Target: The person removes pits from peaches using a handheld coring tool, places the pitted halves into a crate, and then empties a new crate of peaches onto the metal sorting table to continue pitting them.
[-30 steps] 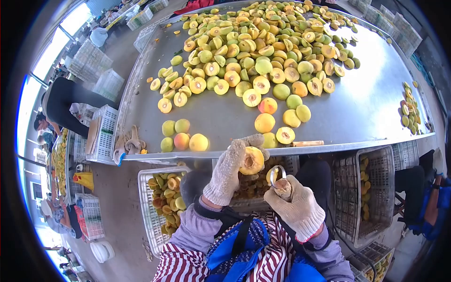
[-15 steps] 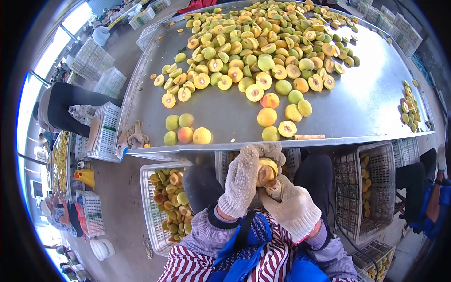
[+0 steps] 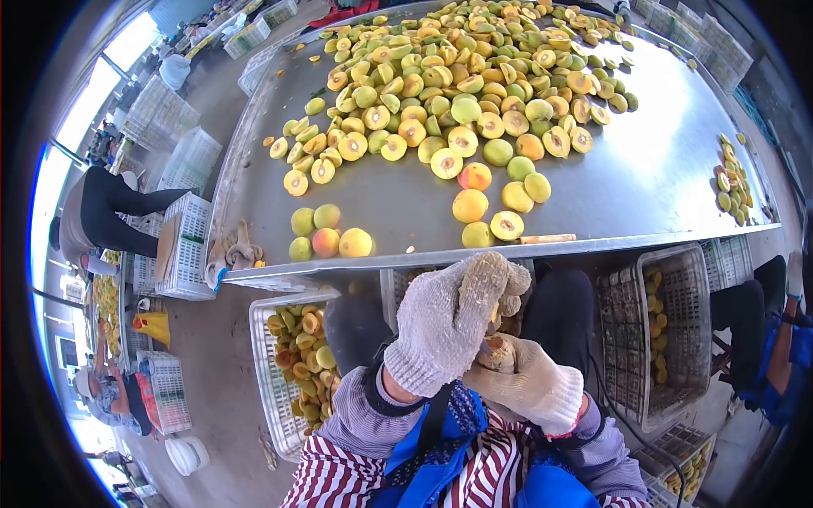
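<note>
My left hand, in a pale, worn knit glove, is closed around a peach; only a sliver of yellow flesh shows between the gloved fingers. Close below it is my right hand, gloved as well, with fingers curled and a brown-stained thumb. A small dark tip shows by that thumb, but what the hand grips is hidden. Both hands are over my lap, just in front of the metal table. Whole peaches and a peach half lie near the table's front edge.
A large heap of halved peaches covers the far part of the table. A wooden-handled tool and used gloves lie along the front edge. Crates stand beside my legs. Other people work at left and right.
My left hand has turned and come down over the peach, hiding the cut face that was visible before. My right hand has moved slightly lower. The view has shifted a little.
</note>
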